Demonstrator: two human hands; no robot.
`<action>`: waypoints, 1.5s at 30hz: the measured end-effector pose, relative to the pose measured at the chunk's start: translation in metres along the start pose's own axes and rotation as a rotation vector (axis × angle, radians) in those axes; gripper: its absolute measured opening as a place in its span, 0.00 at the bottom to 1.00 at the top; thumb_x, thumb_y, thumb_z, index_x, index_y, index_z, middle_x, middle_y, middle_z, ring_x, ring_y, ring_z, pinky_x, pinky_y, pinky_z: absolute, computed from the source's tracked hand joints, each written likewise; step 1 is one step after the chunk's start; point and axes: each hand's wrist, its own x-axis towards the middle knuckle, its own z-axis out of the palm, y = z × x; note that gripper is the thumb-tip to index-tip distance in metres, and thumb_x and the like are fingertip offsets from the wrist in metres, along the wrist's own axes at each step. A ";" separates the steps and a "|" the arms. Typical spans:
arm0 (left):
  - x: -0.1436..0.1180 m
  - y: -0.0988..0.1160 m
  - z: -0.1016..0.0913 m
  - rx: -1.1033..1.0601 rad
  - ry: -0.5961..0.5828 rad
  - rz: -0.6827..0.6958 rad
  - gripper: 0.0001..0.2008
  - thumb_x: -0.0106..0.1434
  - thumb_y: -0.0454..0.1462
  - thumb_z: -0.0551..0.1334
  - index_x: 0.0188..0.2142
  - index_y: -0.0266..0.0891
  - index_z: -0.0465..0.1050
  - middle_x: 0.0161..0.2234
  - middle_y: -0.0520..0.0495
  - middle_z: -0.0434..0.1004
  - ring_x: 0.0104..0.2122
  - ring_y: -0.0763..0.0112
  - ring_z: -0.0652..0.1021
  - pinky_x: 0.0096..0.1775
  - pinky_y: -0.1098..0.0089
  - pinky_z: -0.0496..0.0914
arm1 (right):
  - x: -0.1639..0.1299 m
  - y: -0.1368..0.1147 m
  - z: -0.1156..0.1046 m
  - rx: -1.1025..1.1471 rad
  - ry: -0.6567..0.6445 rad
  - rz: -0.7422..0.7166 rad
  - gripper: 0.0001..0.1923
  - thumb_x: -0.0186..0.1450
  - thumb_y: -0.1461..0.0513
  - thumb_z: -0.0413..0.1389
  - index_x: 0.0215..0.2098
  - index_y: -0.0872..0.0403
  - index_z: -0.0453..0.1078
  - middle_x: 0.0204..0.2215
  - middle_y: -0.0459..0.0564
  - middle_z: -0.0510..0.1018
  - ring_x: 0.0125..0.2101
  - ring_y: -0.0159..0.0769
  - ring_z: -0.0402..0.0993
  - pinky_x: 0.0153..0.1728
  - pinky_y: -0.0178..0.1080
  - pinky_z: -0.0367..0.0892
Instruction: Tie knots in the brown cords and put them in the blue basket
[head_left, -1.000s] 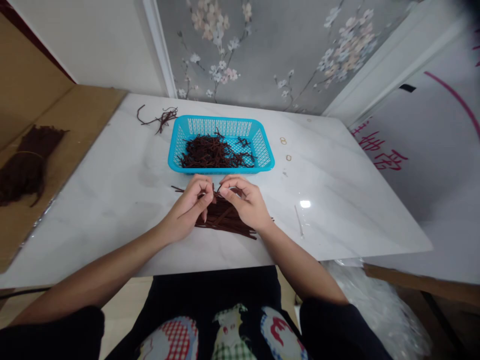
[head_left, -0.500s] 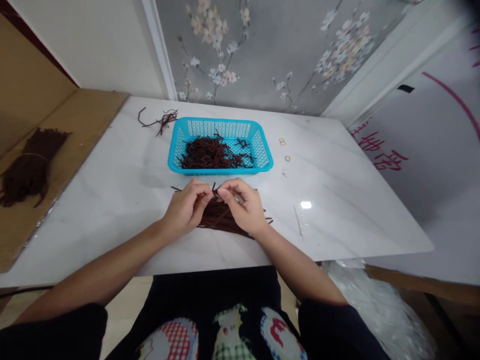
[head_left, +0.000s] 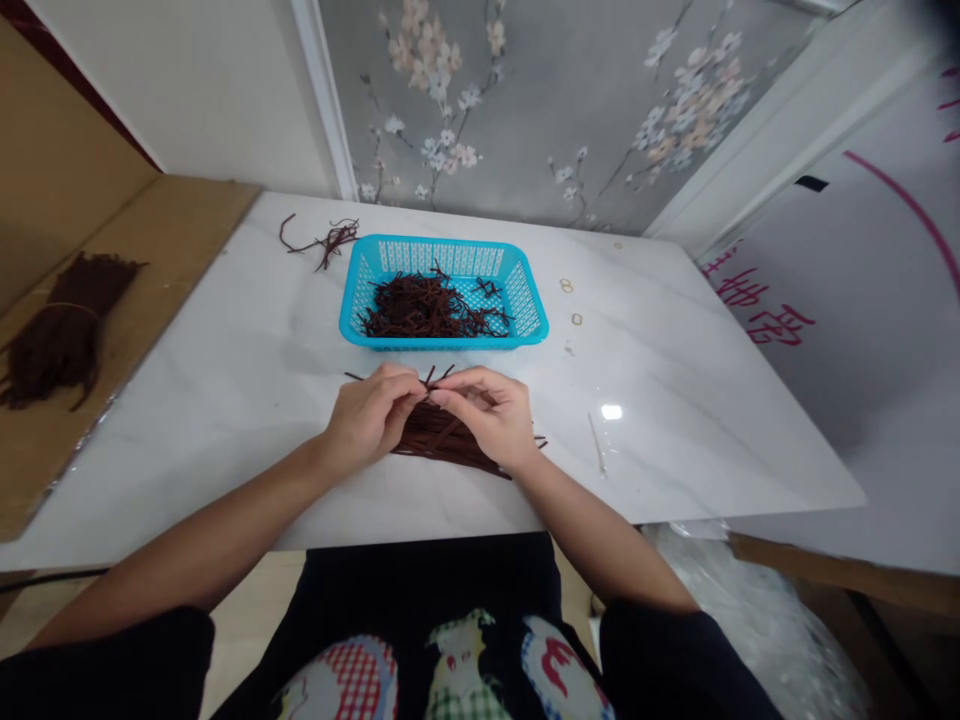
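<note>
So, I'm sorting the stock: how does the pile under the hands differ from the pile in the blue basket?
The pile under the hands lies on the bare table, its strips mostly parallel; the basket pile is tangled inside the blue basket. Both hands touch the first; nothing touches the second. Both are dark brown strips.

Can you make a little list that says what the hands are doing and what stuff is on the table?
left hand: pinching dark brown strips
right hand: pinching the same strips, fingertips meeting the left's
strip pile: flat on the white table, under both hands
blue basket: behind the hands, holds more strips
loose strands: left of basket
small rings: right of basket
</note>
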 end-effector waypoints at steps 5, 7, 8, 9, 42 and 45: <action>-0.001 -0.007 0.001 0.082 0.003 0.079 0.05 0.67 0.30 0.58 0.42 0.40 0.68 0.35 0.49 0.79 0.32 0.74 0.79 0.33 0.76 0.71 | -0.001 0.005 0.004 0.057 0.062 -0.031 0.04 0.57 0.62 0.67 0.31 0.51 0.78 0.30 0.46 0.84 0.31 0.33 0.80 0.38 0.38 0.76; -0.003 -0.010 0.002 0.115 -0.007 0.155 0.07 0.66 0.30 0.59 0.43 0.40 0.68 0.35 0.49 0.80 0.32 0.74 0.80 0.33 0.75 0.72 | -0.002 0.006 0.007 0.118 0.101 -0.029 0.04 0.56 0.63 0.67 0.30 0.52 0.77 0.30 0.46 0.84 0.31 0.32 0.80 0.38 0.37 0.76; -0.005 -0.012 0.003 0.129 -0.014 0.192 0.08 0.66 0.30 0.60 0.44 0.41 0.68 0.35 0.49 0.80 0.32 0.74 0.80 0.33 0.75 0.72 | -0.002 0.006 0.008 0.143 0.115 -0.027 0.04 0.56 0.64 0.67 0.30 0.52 0.77 0.30 0.46 0.83 0.31 0.32 0.80 0.37 0.36 0.76; -0.005 -0.012 0.003 0.136 -0.020 0.213 0.09 0.65 0.30 0.60 0.44 0.41 0.68 0.35 0.49 0.80 0.33 0.73 0.80 0.34 0.75 0.72 | -0.003 0.006 0.009 0.162 0.121 -0.028 0.04 0.56 0.64 0.67 0.30 0.51 0.77 0.29 0.45 0.83 0.31 0.32 0.80 0.36 0.36 0.76; 0.001 0.017 0.005 -0.538 -0.164 -0.811 0.18 0.71 0.49 0.54 0.30 0.39 0.67 0.18 0.55 0.66 0.18 0.77 0.68 0.24 0.75 0.63 | 0.006 0.008 0.001 -0.158 0.038 -0.037 0.09 0.59 0.56 0.65 0.35 0.52 0.78 0.32 0.48 0.83 0.33 0.35 0.80 0.40 0.39 0.75; -0.001 0.014 0.006 -0.473 -0.210 -0.757 0.18 0.72 0.48 0.52 0.31 0.40 0.67 0.19 0.55 0.67 0.21 0.76 0.69 0.26 0.74 0.63 | 0.007 0.011 0.002 -0.125 0.060 0.007 0.11 0.58 0.54 0.66 0.34 0.52 0.78 0.32 0.48 0.84 0.33 0.36 0.80 0.40 0.39 0.76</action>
